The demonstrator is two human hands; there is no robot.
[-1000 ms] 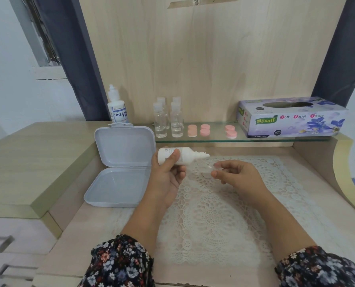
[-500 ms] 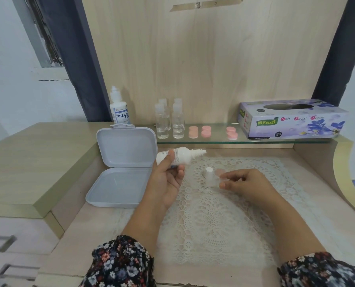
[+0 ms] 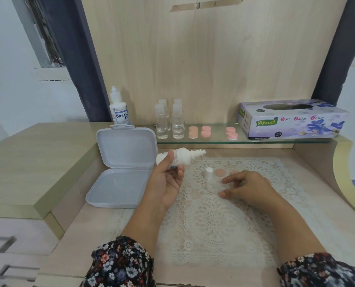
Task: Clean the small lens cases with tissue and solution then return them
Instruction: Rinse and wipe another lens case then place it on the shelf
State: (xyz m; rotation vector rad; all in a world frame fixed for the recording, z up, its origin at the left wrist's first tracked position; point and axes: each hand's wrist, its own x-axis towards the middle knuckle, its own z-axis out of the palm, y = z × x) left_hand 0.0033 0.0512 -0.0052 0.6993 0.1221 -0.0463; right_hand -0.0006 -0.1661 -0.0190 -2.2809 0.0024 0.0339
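Note:
My left hand (image 3: 165, 187) grips a small white solution bottle (image 3: 180, 156), uncapped, with its nozzle pointing right over the lace mat (image 3: 214, 224). The bottle's white cap (image 3: 208, 172) stands on the mat. A pink lens-case lid (image 3: 220, 172) lies beside the cap. A faint clear lens case (image 3: 212, 186) sits just left of my right hand (image 3: 249, 188). That hand hovers low over the mat with loosely spread fingers and holds nothing. Several more pink lens-case pieces (image 3: 205, 131) lie on the glass shelf (image 3: 214, 140).
An open white plastic box (image 3: 118, 183) lies at the left of the mat. On the shelf stand a larger solution bottle (image 3: 119, 112), several clear bottles (image 3: 169, 123) and a purple tissue box (image 3: 292, 119). A raised wooden counter borders the left side.
My right hand has set the white cap down on the mat and let go of it. The left hand has kept hold of the bottle, shifting slightly.

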